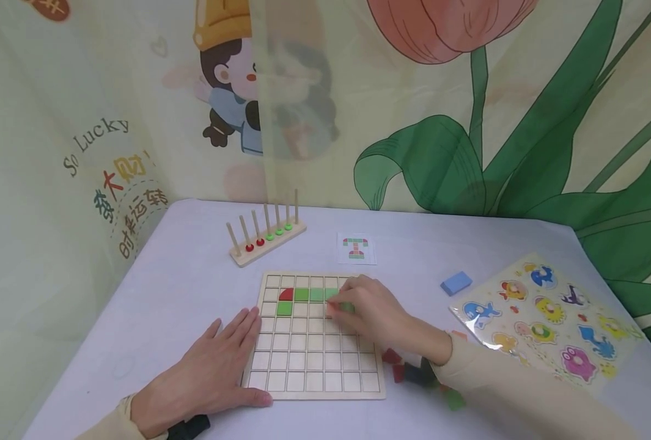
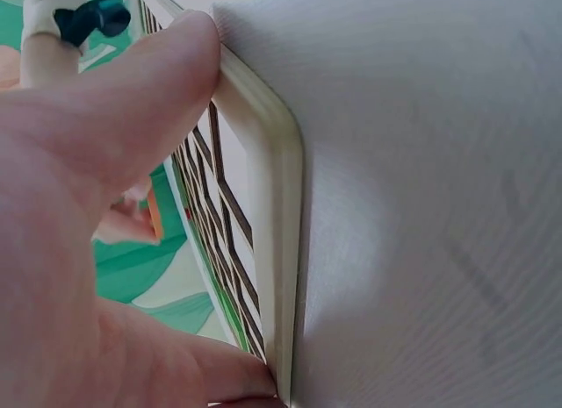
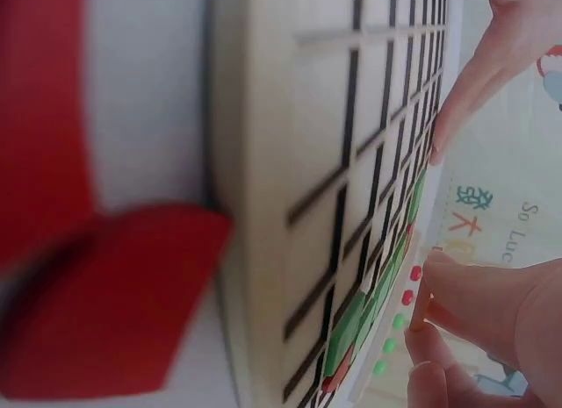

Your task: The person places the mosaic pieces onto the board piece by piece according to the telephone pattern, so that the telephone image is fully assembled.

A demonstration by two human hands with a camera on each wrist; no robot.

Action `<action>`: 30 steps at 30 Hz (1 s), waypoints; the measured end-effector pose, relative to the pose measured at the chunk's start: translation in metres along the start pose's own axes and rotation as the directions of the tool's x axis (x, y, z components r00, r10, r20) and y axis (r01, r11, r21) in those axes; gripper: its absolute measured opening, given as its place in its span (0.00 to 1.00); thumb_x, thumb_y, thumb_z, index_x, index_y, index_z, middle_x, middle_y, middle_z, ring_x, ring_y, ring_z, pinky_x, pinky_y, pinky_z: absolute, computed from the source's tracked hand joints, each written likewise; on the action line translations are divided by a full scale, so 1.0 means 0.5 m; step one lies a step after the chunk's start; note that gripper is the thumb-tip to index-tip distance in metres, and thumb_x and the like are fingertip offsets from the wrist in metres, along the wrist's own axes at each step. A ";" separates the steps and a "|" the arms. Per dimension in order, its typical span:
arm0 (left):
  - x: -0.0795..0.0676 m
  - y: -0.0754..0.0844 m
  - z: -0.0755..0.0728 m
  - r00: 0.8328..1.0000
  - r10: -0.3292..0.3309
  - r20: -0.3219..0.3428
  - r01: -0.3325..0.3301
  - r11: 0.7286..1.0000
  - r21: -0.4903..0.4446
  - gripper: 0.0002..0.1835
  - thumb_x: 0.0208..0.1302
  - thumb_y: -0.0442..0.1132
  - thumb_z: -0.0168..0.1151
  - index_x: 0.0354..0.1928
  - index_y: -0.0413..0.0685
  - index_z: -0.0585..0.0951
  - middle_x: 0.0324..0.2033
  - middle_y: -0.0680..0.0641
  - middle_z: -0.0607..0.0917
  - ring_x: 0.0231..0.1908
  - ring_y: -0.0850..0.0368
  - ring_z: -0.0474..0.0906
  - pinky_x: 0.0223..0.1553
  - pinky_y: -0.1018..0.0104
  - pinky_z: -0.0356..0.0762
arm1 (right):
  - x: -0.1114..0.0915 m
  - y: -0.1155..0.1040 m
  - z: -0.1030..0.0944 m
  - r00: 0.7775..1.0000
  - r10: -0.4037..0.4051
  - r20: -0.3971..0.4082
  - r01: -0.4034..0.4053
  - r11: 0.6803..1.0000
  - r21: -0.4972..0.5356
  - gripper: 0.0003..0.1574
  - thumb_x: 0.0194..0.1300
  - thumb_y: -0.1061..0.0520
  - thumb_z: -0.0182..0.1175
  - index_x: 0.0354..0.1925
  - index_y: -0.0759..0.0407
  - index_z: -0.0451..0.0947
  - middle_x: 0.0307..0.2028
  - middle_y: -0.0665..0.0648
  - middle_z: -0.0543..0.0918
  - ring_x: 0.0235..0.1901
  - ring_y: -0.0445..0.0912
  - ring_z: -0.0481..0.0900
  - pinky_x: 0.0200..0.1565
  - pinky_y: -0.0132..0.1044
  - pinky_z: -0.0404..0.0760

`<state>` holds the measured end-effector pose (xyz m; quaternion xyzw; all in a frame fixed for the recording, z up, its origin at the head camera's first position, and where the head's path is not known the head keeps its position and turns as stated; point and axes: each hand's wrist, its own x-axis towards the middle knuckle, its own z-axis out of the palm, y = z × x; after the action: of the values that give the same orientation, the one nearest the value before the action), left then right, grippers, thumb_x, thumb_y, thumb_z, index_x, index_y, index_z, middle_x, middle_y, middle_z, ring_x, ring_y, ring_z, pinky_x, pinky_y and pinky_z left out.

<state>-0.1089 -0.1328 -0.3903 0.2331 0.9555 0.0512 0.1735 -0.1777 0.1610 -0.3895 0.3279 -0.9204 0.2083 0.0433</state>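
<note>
Beside the left hand's (image 1: 206, 360) outspread fingers, the board (image 1: 315, 362) seems filled only up top; the right hand (image 1: 370, 313) pinches an orange tile (image 3: 423, 300).

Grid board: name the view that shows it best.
Head view: nearly the whole grid board shows. Left wrist shows mainly a corner, close up; right wrist, its surface at a steep slant.

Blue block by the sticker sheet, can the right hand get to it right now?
Probably yes: only bare cloth shows between the right hand and the blue block, though that hand pinches an orange piece.
</note>
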 end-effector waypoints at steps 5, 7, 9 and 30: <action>0.000 0.000 0.000 1.000 -0.001 -0.004 0.001 1.000 0.004 0.70 0.48 0.82 0.62 0.79 0.35 0.57 0.81 0.37 0.55 0.80 0.40 0.52 0.73 0.30 0.55 | 0.039 -0.002 0.001 0.999 0.007 0.050 -0.009 0.999 0.032 0.14 0.63 0.52 0.73 0.47 0.55 0.91 0.34 0.48 0.89 0.32 0.40 0.78 0.33 0.28 0.72; 0.000 0.001 0.000 1.000 -0.005 -0.002 0.005 1.000 0.003 0.70 0.48 0.83 0.62 0.79 0.36 0.57 0.81 0.38 0.55 0.80 0.40 0.52 0.73 0.30 0.55 | 0.049 -0.003 0.005 0.997 0.014 0.075 -0.016 0.999 0.035 0.14 0.64 0.52 0.73 0.48 0.54 0.91 0.35 0.48 0.90 0.32 0.39 0.78 0.33 0.28 0.72; 0.001 0.001 0.000 1.000 -0.009 0.001 0.009 1.000 0.000 0.70 0.47 0.83 0.61 0.79 0.36 0.57 0.81 0.38 0.55 0.81 0.40 0.52 0.73 0.30 0.55 | 0.056 -0.005 0.009 0.995 0.016 0.096 -0.019 0.999 0.030 0.13 0.65 0.51 0.72 0.47 0.52 0.91 0.36 0.47 0.90 0.33 0.38 0.78 0.35 0.29 0.72; 0.001 0.001 0.000 1.000 -0.009 0.005 0.009 1.000 0.006 0.70 0.48 0.82 0.62 0.79 0.35 0.57 0.81 0.37 0.56 0.80 0.40 0.52 0.73 0.30 0.55 | 0.065 -0.007 0.039 0.991 0.007 0.134 -0.004 1.000 -0.019 0.13 0.60 0.50 0.76 0.44 0.50 0.92 0.30 0.45 0.86 0.27 0.35 0.72 0.29 0.27 0.70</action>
<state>-0.1091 -0.1320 -0.3905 0.2293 0.9562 0.0472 0.1754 -0.1997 0.1313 -0.3990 0.3382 -0.9241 0.1772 -0.0162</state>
